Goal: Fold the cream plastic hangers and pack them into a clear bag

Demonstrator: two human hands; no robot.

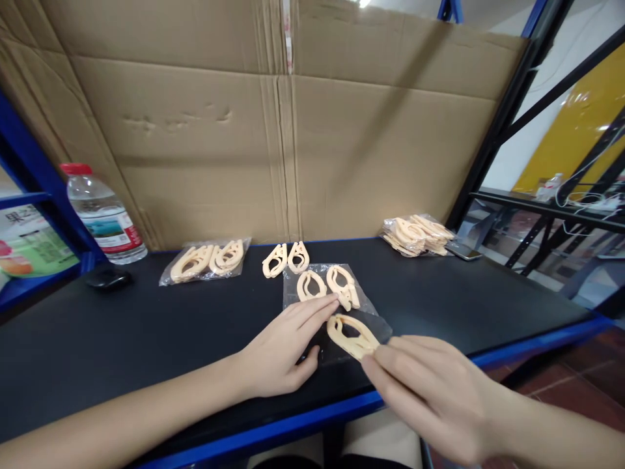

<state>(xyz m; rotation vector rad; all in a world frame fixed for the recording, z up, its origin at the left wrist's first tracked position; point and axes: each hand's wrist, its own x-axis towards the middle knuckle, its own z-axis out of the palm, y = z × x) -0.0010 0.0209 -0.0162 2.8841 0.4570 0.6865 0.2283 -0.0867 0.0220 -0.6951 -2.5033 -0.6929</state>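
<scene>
My right hand pinches one end of a cream folding hanger over the front part of a clear plastic bag. Flat and with its fingers stretched out, my left hand rests on the near left part of the bag, fingertips beside two other cream hangers, a left one and a right one, which lie on or in the bag. Just behind them, two unbagged hangers stand side by side near the cardboard.
Bagged hangers lie at the back left, and a pile of bagged hangers at the back right beside a phone. A water bottle and a black mouse are at the left. Cardboard walls the table's back edge.
</scene>
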